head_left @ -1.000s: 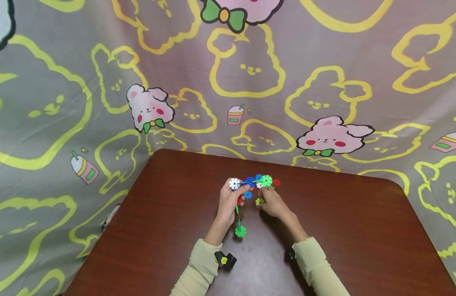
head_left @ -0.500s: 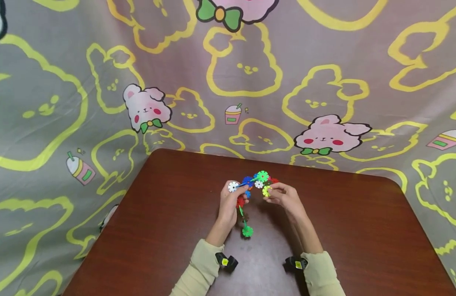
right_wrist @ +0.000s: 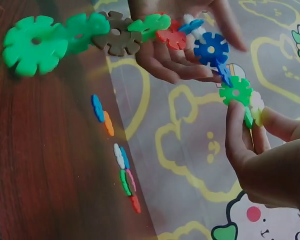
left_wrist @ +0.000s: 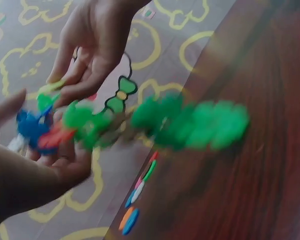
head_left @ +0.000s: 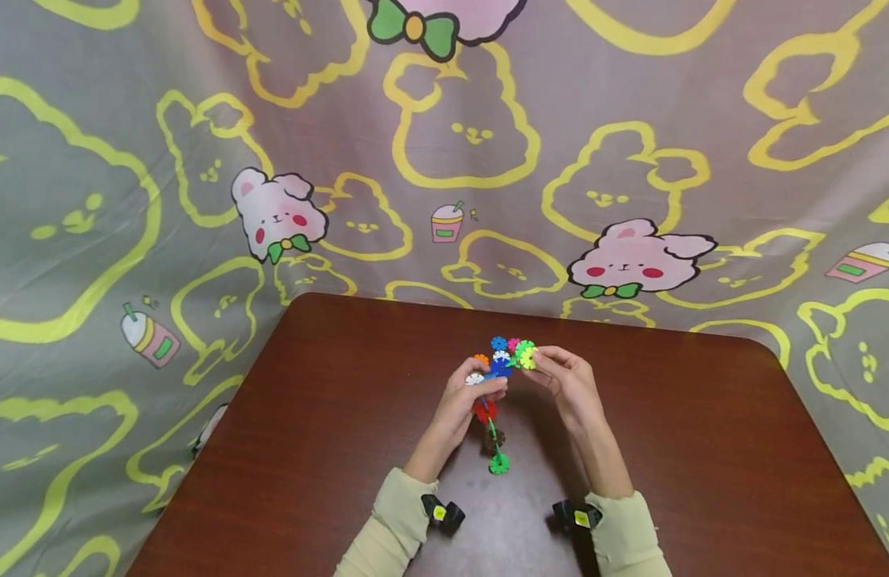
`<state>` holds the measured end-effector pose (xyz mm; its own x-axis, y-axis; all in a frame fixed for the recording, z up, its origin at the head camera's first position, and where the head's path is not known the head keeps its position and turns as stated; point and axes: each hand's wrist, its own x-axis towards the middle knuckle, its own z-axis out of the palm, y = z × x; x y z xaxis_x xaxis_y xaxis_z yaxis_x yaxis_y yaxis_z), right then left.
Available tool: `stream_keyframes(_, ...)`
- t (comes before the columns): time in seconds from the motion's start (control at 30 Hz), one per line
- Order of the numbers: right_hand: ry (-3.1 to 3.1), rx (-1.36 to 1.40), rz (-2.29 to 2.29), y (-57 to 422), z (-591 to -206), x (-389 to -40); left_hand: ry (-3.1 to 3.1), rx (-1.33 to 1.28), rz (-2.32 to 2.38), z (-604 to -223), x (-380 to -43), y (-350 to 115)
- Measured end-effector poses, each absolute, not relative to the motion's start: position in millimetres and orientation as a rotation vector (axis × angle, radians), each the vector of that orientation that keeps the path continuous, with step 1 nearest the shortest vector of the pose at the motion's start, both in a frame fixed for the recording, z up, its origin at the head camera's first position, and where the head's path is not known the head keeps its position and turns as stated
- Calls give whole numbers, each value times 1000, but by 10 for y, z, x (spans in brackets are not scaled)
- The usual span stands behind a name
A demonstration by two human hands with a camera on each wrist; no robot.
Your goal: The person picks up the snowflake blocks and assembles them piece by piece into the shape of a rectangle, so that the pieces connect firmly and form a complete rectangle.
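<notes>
A chain of slotted plastic snowflake discs hangs between both hands above the table. My left hand [head_left: 462,405] holds it near the blue disc [right_wrist: 211,49] and red disc [right_wrist: 171,36]. From there the chain runs through a brown disc [right_wrist: 116,34] to a large green disc [right_wrist: 22,55] at the free end. At the other end, my right hand [head_left: 570,389] pinches a yellow disc [head_left: 528,358] against a green disc [right_wrist: 230,96]. Whether their slots are joined I cannot tell. In the left wrist view the chain is blurred.
Several loose discs lie near the far edge of the brown table [head_left: 372,377], among them a blue disc [right_wrist: 97,108], an orange disc [right_wrist: 108,123] and a red disc [right_wrist: 135,204]. A cartoon-printed cloth [head_left: 357,144] hangs behind the table.
The right hand has lifted the yellow disc from near the tabletop and brought it to the chain's green disc. The left hand has moved right with the chain, turning it.
</notes>
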<state>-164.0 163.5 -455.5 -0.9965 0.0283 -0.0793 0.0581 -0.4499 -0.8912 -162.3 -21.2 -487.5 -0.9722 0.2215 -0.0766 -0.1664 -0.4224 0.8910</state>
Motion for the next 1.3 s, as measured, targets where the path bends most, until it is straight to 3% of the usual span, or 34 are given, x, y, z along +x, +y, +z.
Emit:
stream_keyframes(0.77,2089,28,-2254,1465,-4620,-1656,2293,324,2099,-4877,-1669,-271)
stream_keyframes(1.2,2242,172,-2178,1509,-4636,-1642,2279,191,2236,-4514,-1482,-309)
stream_keyframes(1.3,2178,136,-2227,1504,-4654,-1652,2263,143,2237,-4593,-1522,-303)
